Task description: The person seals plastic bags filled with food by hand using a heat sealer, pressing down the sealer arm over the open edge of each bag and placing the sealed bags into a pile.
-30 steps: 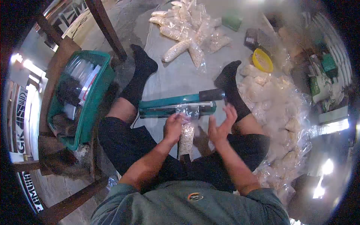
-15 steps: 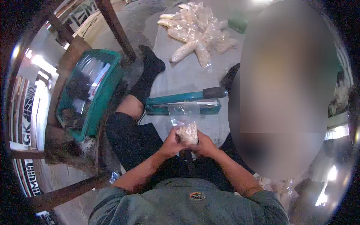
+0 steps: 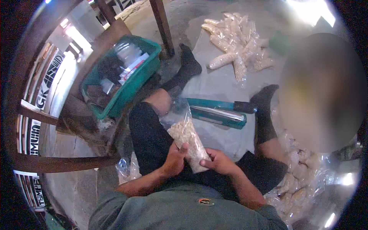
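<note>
A clear plastic bag of pale, lumpy pieces is held over my lap, tilted with its loose, unfilled end toward the upper left. My left hand grips the bag's left side, thumb on the plastic. My right hand holds its lower right end, fingers closed round it. Just beyond the bag, between my legs, lies a teal bag sealer with a dark-ended arm. The bag's empty top overlaps the sealer's left end.
A heap of filled bags lies on the floor sheet past my feet. More filled bags lie along my right. A green basket with packets stands at the left beside wooden posts. A blurred patch covers the right.
The bag has come up from between my legs and now leans to the left, with both hands round it. My right hand, open a second ago, has closed on it. The view has shifted left.
</note>
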A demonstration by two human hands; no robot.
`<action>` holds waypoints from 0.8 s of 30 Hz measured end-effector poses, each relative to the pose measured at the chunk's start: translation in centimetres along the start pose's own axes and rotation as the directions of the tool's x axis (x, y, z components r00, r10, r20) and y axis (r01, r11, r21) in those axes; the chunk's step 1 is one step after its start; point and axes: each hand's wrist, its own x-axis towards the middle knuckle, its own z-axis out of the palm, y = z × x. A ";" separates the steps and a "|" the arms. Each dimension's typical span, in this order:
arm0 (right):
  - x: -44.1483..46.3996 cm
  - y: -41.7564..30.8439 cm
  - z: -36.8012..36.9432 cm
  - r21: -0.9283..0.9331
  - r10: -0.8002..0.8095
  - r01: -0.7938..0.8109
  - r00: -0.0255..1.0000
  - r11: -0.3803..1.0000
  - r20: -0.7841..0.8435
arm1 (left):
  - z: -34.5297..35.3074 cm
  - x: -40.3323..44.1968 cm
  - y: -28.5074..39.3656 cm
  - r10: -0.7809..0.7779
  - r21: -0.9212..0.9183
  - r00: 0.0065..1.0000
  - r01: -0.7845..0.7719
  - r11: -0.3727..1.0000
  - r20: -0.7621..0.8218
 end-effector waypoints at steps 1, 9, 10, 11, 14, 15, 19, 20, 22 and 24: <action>-1.0 -1.4 0.5 -0.127 0.192 -0.205 0.976 0.971 -0.105 | 1.0 0.0 -1.2 -0.161 -0.307 0.987 0.160 0.938 0.021; -8.2 -6.0 2.8 -0.110 0.311 -0.362 0.893 0.925 -0.325 | 2.4 2.0 -6.3 -0.567 -0.709 0.711 0.644 0.287 0.416; -8.6 -7.1 2.6 -0.058 0.288 -0.328 0.890 0.943 -0.353 | 2.4 2.6 -6.2 -0.529 -0.735 0.730 0.625 0.263 0.432; -9.5 -6.6 2.1 0.048 0.273 -0.269 0.928 0.962 -0.255 | 2.3 2.9 -5.7 -0.483 -0.750 0.765 0.597 0.286 0.426; -9.8 -6.6 1.3 -0.007 0.323 -0.334 0.916 0.943 -0.239 | 2.3 4.6 -4.3 -0.401 -0.738 0.868 0.471 0.482 0.292; -10.0 -5.6 0.7 -0.097 0.253 -0.284 0.934 0.954 -0.251 | 2.1 5.1 -3.8 -0.358 -0.752 0.875 0.470 0.462 0.328; -9.9 -3.9 -1.3 -0.021 0.325 -0.334 0.929 0.942 -0.178 | 2.2 5.5 0.1 -0.260 -0.719 0.950 0.303 0.625 0.175; -9.5 -3.1 -1.7 -0.112 0.299 -0.324 0.935 0.939 -0.192 | 2.6 5.2 1.8 -0.228 -0.671 0.967 0.243 0.701 0.111; -8.5 -3.1 -1.4 -0.206 0.269 -0.309 0.942 0.929 -0.200 | 3.0 4.6 3.7 -0.187 -0.613 0.981 0.177 0.770 0.048; -7.0 -3.9 -0.5 -0.328 0.232 -0.303 0.943 0.895 -0.238 | 3.0 4.1 4.6 -0.070 -0.451 0.997 0.052 0.891 -0.024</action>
